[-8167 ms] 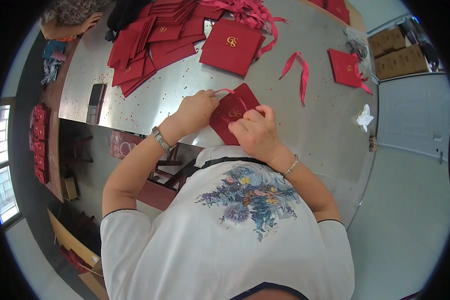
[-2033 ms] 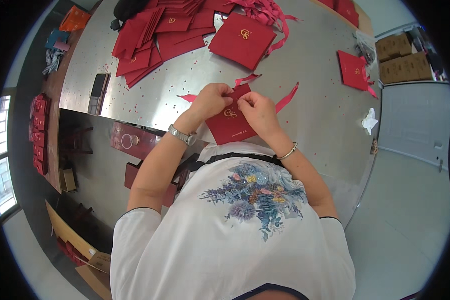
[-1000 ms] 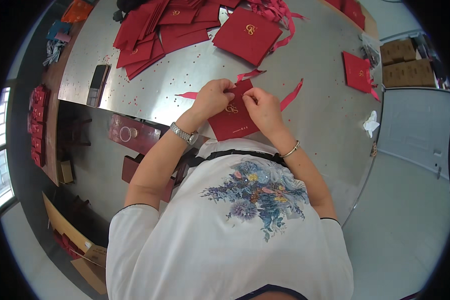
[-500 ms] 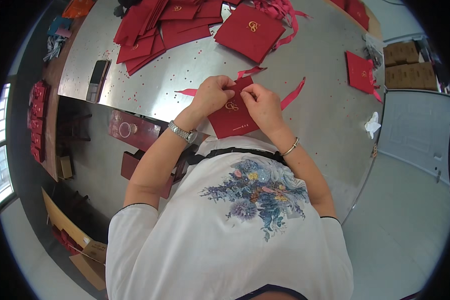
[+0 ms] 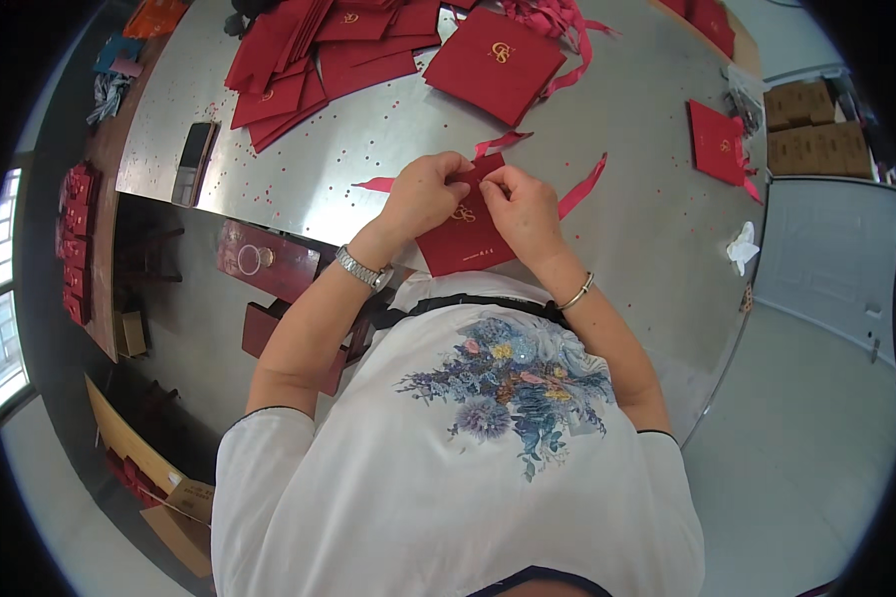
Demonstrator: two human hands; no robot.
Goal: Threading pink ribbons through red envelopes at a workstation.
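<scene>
A small red paper bag [image 5: 465,244] with a gold emblem lies tilted at the near edge of the metal table, in front of my body. Over its upper part my left hand [image 5: 426,197] is closed in a pinch, fingertips close to the bag's top edge. My right hand [image 5: 524,217] pinches just opposite, its tips a short gap from the left ones. What sits between the fingertips is too small to make out. Pink ribbon tails [image 5: 583,189] stick out beside both hands and above the bag.
A flat stack of red bags [image 5: 496,60] with bunched ribbons lies beyond my hands, a loose pile [image 5: 368,62] to its left. A phone [image 5: 195,162] rests at the left edge. Another bag [image 5: 717,144] and a crumpled white tissue [image 5: 741,249] are at right. Red confetti dots the tabletop [image 5: 637,199].
Both hands stay in nearly the same place over the bag, still pinched. The left hand has shifted very slightly over the emblem, covering more of it.
</scene>
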